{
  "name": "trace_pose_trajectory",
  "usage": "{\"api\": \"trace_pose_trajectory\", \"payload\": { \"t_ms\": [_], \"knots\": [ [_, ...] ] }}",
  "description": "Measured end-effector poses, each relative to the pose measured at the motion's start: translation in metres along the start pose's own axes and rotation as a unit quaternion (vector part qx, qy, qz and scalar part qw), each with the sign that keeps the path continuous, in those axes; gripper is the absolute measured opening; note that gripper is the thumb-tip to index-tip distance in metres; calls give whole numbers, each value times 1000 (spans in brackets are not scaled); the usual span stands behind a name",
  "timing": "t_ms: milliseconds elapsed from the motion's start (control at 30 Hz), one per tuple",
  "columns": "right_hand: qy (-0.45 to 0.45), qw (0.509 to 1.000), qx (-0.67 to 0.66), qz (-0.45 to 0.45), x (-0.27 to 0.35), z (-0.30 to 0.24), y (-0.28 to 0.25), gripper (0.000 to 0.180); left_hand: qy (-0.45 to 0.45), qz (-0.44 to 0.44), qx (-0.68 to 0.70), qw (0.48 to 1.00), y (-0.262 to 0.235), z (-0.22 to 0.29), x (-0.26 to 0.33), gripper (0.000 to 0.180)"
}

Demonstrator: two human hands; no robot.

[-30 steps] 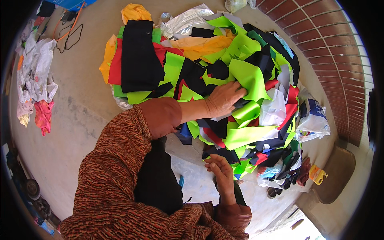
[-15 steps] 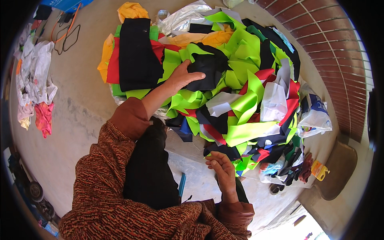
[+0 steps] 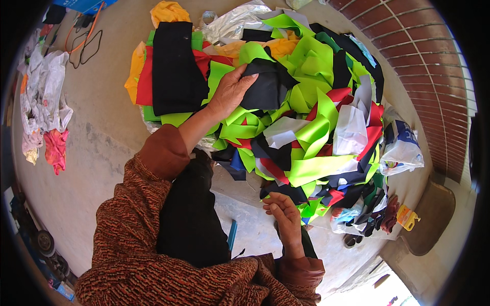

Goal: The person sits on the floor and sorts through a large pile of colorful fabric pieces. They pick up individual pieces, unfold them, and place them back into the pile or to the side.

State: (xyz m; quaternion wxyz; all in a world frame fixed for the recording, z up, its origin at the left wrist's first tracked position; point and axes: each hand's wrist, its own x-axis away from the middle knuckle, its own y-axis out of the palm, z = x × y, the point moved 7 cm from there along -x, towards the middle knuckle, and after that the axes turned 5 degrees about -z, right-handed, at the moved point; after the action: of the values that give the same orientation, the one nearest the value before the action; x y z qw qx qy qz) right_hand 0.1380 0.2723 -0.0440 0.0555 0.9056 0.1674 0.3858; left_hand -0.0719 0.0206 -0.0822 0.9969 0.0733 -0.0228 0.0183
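Observation:
A heap of cloth scraps in lime green, black, red, grey and white lies in front of me. My left hand (image 3: 235,92) is closed on a piece of black fabric (image 3: 268,84) at the heap's upper middle, thumb on top and fingers hidden beneath. Left of it, a folded black cloth (image 3: 177,71) rests over red cloth (image 3: 145,81) and green cloth. Close to my body, below the heap's near edge, my right hand (image 3: 285,217) is held with its fingertips pinched together. A tiny greenish bit shows at those fingertips, too small to name.
White and pink cloths (image 3: 53,97) lie at the far left. A red tiled surface (image 3: 408,56) curves along the right. Beside the heap are a white and blue plastic bag (image 3: 400,148), a yellow container (image 3: 407,218) and a brown chair seat (image 3: 431,219).
My left hand has closed on the black fabric and raised it slightly, with the lime cloth behind it shifting. My right hand has stayed in place.

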Motion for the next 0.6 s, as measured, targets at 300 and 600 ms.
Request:
{"api": "trace_pose_trajectory", "payload": {
  "t_ms": [300,600],
  "knots": [
    [4,1000,2,2,0,1,0,32,284,-315,-431,796,117,69,61,49],
    [1,1000,4,2,0,2,-3,32,254,-256,-355,863,104,33,72,20]
  ]
}}
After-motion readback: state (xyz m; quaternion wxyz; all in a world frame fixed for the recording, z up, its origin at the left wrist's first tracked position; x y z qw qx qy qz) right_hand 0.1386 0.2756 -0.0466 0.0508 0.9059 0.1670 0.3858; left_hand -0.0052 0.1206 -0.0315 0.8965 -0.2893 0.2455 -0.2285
